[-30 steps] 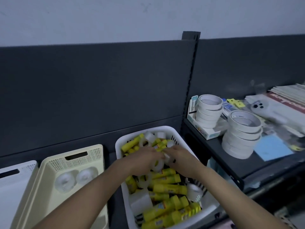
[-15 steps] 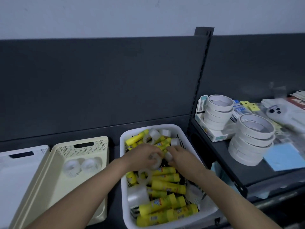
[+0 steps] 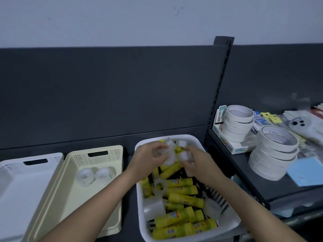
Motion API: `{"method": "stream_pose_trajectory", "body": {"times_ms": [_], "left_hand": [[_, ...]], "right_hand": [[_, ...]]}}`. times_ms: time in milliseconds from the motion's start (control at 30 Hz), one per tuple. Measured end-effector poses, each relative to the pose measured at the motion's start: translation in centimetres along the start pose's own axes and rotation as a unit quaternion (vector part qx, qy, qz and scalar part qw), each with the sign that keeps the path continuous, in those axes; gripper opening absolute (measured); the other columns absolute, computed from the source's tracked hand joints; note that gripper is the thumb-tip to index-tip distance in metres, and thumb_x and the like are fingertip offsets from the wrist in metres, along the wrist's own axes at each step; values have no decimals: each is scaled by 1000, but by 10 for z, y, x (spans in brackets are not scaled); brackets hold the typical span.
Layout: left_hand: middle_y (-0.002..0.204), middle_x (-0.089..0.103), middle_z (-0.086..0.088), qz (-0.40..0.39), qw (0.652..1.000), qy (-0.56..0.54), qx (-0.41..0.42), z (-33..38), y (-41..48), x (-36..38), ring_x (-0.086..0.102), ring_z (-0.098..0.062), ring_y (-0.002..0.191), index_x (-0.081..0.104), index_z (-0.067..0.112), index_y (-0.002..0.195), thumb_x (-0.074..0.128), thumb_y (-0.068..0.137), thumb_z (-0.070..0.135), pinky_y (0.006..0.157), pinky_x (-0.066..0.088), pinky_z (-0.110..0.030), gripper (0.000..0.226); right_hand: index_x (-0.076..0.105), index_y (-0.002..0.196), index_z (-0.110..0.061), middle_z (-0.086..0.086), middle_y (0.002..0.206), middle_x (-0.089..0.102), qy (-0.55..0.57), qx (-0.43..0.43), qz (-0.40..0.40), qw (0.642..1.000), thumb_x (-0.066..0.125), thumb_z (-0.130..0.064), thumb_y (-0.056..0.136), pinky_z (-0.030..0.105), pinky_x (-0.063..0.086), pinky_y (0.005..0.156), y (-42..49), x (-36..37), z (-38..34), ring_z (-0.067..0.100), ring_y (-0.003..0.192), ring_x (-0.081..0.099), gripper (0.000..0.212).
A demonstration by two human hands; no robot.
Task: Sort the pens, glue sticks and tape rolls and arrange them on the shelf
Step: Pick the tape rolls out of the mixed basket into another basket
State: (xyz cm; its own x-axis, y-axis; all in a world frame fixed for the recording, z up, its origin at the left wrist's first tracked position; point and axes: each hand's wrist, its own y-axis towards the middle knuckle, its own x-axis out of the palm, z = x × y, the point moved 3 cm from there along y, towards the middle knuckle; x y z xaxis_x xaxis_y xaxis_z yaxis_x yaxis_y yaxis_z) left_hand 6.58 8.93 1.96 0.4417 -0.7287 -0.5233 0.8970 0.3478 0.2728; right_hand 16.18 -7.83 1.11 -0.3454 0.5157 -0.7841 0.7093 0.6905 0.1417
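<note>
Up top, a pale wall (image 3: 122,20) with a few faint scuffs, and below it a dark grey back panel (image 3: 104,93) running right across. A slotted upright post (image 3: 222,81) splits that panel right of centre. Far left, a white basket (image 3: 10,165) sits with its handle slot facing us, touching a cream basket (image 3: 78,159) with perforated walls. Over on the right, a white carton (image 3: 234,149) stands near the post, with blue-and-white packets (image 3: 260,121) just behind it. Yellow punched cards (image 3: 271,117) lie further back, beside a white phone case (image 3: 307,126) showing three dark lenses. A blue square pad (image 3: 305,172) lies nearest, blurred. Stacked papers (image 3: 319,108) edge in at the far right.
</note>
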Motion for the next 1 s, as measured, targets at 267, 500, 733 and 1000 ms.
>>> {"method": "stream_pose_trajectory", "body": {"times_ms": [267,500,733,1000], "left_hand": [[88,71,19,100,993,-47,-40,-5,-28,-87,64,1,85,70,32,89,73,80,14,75,50,-17,20],[88,71,7,72,983,38,-166,-75,-93,-150,64,-11,82,69,24,84,71,79,3,73,49,-22,22],[97,66,2,8,968,120,-220,-125,-124,-154,63,-15,89,66,12,105,73,78,11,79,51,-24,28],[116,63,0,-42,954,196,-222,-132,-123,-147,60,-14,98,59,17,123,70,79,13,70,39,-10,46]], "right_hand": [[52,111,-29,-7,98,60,193,42,3,980,63,-36,86,37,57,68,23,25,-78,15,83,63,28],[53,109,-24,-10,93,58,143,-28,-69,987,65,-33,84,24,48,64,36,94,-144,10,82,58,28],[49,116,-11,10,105,58,-22,-112,-158,981,60,-23,86,38,51,76,37,162,-180,27,92,58,34],[45,124,-11,14,115,49,-179,-161,-210,948,55,-23,89,30,42,70,30,185,-181,33,100,55,39]]}}
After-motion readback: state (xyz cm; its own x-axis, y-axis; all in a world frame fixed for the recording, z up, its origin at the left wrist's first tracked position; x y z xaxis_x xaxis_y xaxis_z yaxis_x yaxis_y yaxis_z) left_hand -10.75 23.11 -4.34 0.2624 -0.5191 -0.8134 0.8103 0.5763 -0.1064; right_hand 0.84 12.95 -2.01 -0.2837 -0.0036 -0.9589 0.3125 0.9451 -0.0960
